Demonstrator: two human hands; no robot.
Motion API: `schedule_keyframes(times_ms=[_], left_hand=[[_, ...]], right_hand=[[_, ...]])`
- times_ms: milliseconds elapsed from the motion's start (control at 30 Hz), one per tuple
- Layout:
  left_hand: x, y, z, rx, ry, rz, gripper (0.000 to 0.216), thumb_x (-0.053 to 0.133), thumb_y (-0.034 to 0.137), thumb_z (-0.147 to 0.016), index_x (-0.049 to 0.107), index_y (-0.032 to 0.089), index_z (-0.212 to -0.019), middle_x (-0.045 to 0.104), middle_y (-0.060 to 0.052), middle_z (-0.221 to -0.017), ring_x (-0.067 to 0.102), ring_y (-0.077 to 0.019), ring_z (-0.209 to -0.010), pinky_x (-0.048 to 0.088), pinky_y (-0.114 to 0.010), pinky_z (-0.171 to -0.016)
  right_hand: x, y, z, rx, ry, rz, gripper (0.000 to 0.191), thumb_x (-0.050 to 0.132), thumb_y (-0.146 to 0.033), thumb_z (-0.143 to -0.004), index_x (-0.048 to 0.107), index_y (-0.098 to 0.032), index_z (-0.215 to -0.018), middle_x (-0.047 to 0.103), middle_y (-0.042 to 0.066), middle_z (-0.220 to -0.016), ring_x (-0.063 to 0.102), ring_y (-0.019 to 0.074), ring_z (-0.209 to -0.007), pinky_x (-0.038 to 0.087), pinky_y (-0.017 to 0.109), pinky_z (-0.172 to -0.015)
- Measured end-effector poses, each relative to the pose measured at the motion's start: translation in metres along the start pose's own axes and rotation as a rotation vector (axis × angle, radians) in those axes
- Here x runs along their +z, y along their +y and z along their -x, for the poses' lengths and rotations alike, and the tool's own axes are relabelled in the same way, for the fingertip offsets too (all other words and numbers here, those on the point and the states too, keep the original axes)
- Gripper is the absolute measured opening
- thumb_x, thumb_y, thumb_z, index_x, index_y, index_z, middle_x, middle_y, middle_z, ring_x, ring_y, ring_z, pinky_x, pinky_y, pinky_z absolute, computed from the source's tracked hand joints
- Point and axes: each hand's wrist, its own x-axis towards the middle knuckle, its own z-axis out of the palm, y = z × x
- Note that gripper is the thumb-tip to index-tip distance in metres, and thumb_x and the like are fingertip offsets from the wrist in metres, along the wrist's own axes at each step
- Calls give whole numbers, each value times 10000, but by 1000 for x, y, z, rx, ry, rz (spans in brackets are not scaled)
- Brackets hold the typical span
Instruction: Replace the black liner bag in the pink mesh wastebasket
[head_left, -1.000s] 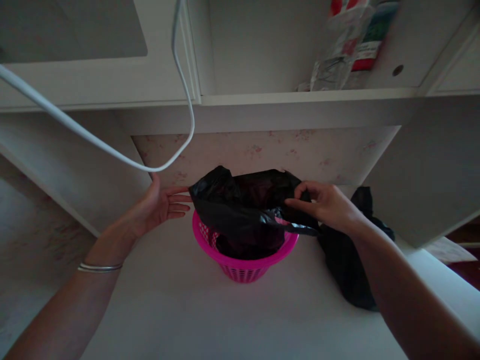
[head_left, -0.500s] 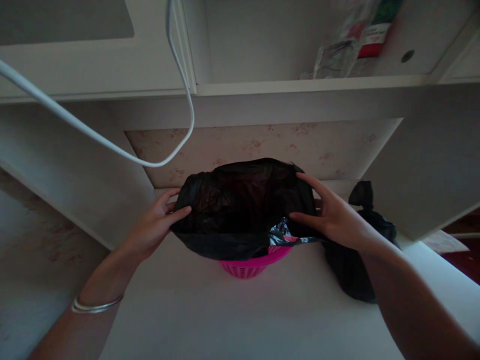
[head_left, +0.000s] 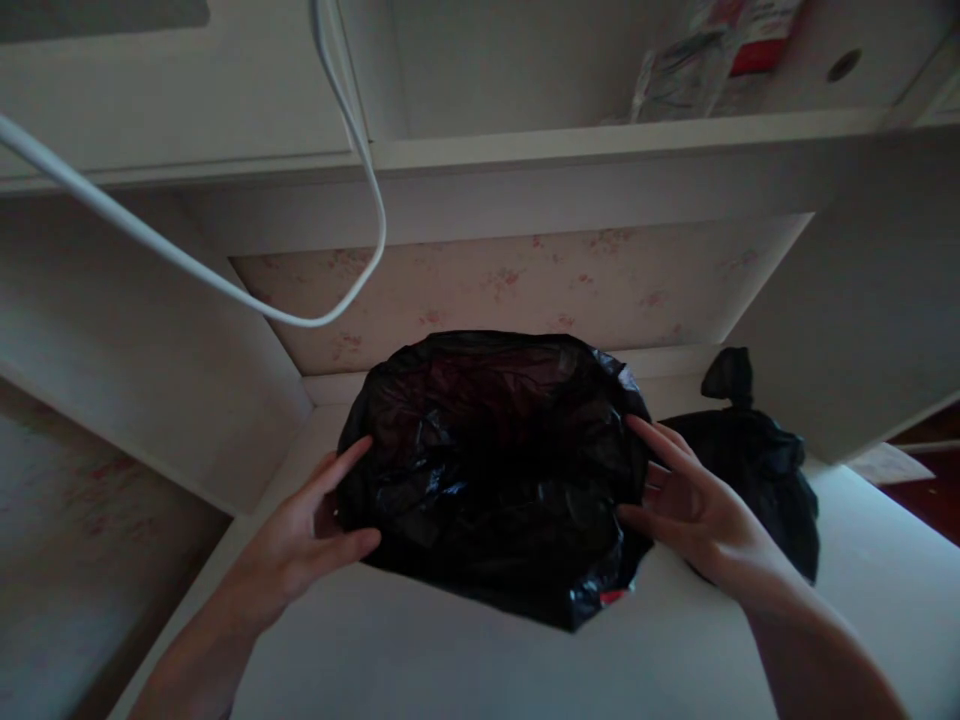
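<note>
A black garbage bag (head_left: 495,420) is spread wide with its mouth facing up, and it covers nearly all of a pink basket beneath it. A small red-pink patch shows at the bag's front right edge; I cannot tell what it is. My left hand (head_left: 300,535) grips the bag's left rim, thumb inside and fingers curving around the side. On the opposite side my right hand (head_left: 694,505) holds the right rim in the same way, some fingers hidden behind the plastic. The inside of the bag is dark.
A second black bag (head_left: 757,480), knotted at the top, stands right of my right hand. A white cable (head_left: 225,285) loops down at the upper left. Above is a white shelf (head_left: 600,145) holding plastic packets (head_left: 686,75). White side panels and a floral wall (head_left: 480,280) enclose the floor.
The bag's mouth has spread rounder and its front edge has come down over the pink basket, which is now hidden. Both hands have shifted lower with the rim.
</note>
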Motion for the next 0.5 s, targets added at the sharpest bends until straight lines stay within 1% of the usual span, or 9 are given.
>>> schedule_keyframes(times_ms=[33, 100, 200, 267, 333, 400, 433, 467, 500], left_hand=[[1, -2, 0, 14, -14, -10, 952, 972, 373, -664, 568, 406, -1525, 555, -56, -1590, 564, -405, -1422, 562, -493, -1103], [3, -8, -2, 45, 12, -36, 1009, 977, 353, -655, 526, 399, -1556, 504, -68, -1609, 521, -391, -1463, 541, -463, -1133], [9, -21, -9, 52, 80, -90, 1030, 967, 373, -662, 496, 340, -1577, 438, -107, -1621, 560, -372, -1420, 534, -439, -1136], [10, -27, -16, 11, 91, -96, 1018, 964, 381, -653, 509, 320, -1561, 480, -118, -1580, 644, -359, -1305, 577, -451, -1072], [8, -31, -21, -26, 30, -83, 890, 949, 390, -666, 596, 314, -1479, 587, -107, -1490, 701, -346, -1192, 608, -464, -1003], [2, -31, -26, -24, -60, -78, 661, 921, 397, -711, 713, 295, -1330, 671, -95, -1413, 706, -344, -1179, 596, -464, -1003], [-1, -30, -28, -17, -66, -68, 541, 907, 404, -735, 762, 282, -1242, 698, -90, -1386, 699, -340, -1194, 580, -456, -1020], [-5, -28, -30, -12, -27, -36, 438, 894, 414, -752, 797, 270, -1154, 721, -86, -1362, 695, -333, -1201, 568, -443, -1026], [-8, -26, -33, -7, 50, 23, 359, 887, 421, -758, 817, 259, -1070, 743, -83, -1326, 700, -321, -1187, 565, -428, -1015]], right_hand=[[0, 2, -1, 9, -26, -8, 853, 908, -296, -792, 521, -449, -1537, 352, 59, -1632, 693, 288, -1236, 658, 426, -986], [0, 11, -6, 32, -46, -4, 910, 903, -307, -797, 456, -472, -1572, 270, 52, -1677, 692, 276, -1240, 660, 424, -982], [1, 29, -17, 80, -5, 29, 975, 911, -356, -767, 416, -446, -1602, 239, 69, -1685, 709, 262, -1191, 671, 410, -949], [2, 40, -25, 84, 22, 38, 1006, 922, -381, -725, 427, -431, -1599, 250, 77, -1681, 721, 254, -1141, 685, 397, -896], [3, 46, -31, 94, 15, 22, 993, 921, -408, -708, 452, -431, -1582, 266, 82, -1687, 728, 249, -1098, 693, 390, -825], [3, 45, -34, 142, -13, -16, 946, 903, -419, -735, 462, -424, -1572, 370, 91, -1660, 730, 252, -1092, 683, 408, -828], [2, 42, -35, 164, -13, -41, 914, 891, -411, -753, 470, -410, -1565, 462, 94, -1613, 726, 259, -1112, 669, 426, -870], [1, 38, -36, 174, 1, -69, 861, 872, -399, -776, 492, -388, -1549, 558, 93, -1544, 718, 267, -1148, 644, 445, -931], [0, 32, -38, 165, 34, -100, 779, 840, -385, -804, 528, -364, -1518, 642, 86, -1462, 709, 273, -1182, 613, 462, -990]])
